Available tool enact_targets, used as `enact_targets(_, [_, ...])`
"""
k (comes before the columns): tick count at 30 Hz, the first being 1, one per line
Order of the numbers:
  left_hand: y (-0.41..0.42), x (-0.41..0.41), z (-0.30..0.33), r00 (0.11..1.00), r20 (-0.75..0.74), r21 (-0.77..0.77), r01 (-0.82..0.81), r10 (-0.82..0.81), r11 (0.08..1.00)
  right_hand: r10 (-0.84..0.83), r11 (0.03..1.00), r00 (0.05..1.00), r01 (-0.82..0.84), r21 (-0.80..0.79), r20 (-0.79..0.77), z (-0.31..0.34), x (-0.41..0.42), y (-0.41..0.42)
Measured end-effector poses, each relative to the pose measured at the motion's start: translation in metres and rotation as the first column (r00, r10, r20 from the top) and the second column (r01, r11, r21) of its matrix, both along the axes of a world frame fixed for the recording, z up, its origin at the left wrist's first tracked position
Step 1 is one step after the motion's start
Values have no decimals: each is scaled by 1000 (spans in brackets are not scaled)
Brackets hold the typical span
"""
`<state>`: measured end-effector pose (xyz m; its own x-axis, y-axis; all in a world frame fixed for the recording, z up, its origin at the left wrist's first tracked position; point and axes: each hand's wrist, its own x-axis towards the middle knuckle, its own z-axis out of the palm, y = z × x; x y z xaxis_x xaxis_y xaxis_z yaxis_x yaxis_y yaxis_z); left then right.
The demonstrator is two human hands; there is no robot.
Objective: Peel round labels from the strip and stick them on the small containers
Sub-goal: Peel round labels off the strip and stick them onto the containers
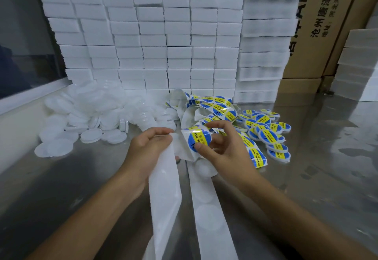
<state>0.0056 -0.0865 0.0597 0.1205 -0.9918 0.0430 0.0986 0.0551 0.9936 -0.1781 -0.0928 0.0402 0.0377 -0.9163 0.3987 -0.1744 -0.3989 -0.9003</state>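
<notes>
Both hands are up over the steel table [81, 178], working the same label strip [163, 188]. The left hand [147, 149] has its fingers curled round the white backing paper, pinching it near the top, and the used-up stretch of strip hangs down from it toward the bottom edge with pale round marks on it. The right hand [223, 147] pinches a round blue-and-yellow label [198, 140] with thumb on its face and fingers curled behind, right at the fold where the label meets the backing. There's something white and round just under the right hand, but it's mostly hidden, so I can't tell whether it's a container.

Behind the hands the rest of the strip lies in a loose tangle [210, 106], labels facing up. To the right of that sits a pile of labelled containers [266, 129], small flat round ones, touching and overlapping. Off to the left is a heap of plain white containers and lids [92, 116]. Stacked white foam blocks [153, 45] form a wall at the back, with cardboard boxes [319, 24] behind them.
</notes>
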Motion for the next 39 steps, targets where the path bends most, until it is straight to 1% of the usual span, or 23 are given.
enact_targets(3, [1,0,2,998,-60,41,33,-30,999,-3,997,982,-13,82,190,6,-3,-1])
enact_targets(6, [1,0,1,997,-62,49,48,-45,998,-17,988,953,-30,150,303,10,-7,-3])
enact_targets(9, [-1,0,-2,998,-10,15,63,-63,998,-85,983,935,23,180,344,10,-10,-8])
enact_targets(11, [0,-2,-2,993,-50,16,111,-110,994,-115,985,934,63,160,338,9,-12,-10])
enact_targets(13, [0,-4,-4,991,-65,-20,112,-113,993,-160,985,944,133,109,290,8,-13,-10])
enact_targets(15, [-1,-4,-6,998,-10,-100,52,-54,994,-248,968,960,250,-3,127,5,-14,-11])
enact_targets(17, [0,-5,-6,997,74,-198,2,12,980,-332,932,942,321,-170,-41,2,-13,-10])
enact_targets(19, [0,-6,-5,983,168,-306,-25,80,952,-347,891,928,282,-357,-133,2,-10,-6])
enact_targets(21, [3,-8,-6,958,248,-398,-31,141,917,-318,834,916,149,-531,-243,2,-7,-3])
enact_targets(23, [6,-11,-7,930,317,-465,-16,184,885,-299,786,889,23,-617,-347,1,-3,0])
enact_targets(26, [9,-13,-7,903,377,-523,24,206,852,-338,727,833,-64,-684,-437,2,-2,0])
enact_targets(28, [10,-13,-7,894,401,-528,47,200,848,-372,698,801,-93,-710,-470,3,-3,0])
enact_targets(33, [10,-14,-8,915,377,-514,78,143,854,-453,652,734,-114,-750,-505,6,-5,0])
enact_targets(36, [9,-14,-8,922,365,-515,85,128,853,-466,635,738,-105,-765,-488,6,-5,0])
enact_targets(39, [8,-13,-9,906,393,-536,89,155,839,-420,669,772,-92,-738,-477,4,-5,-1])
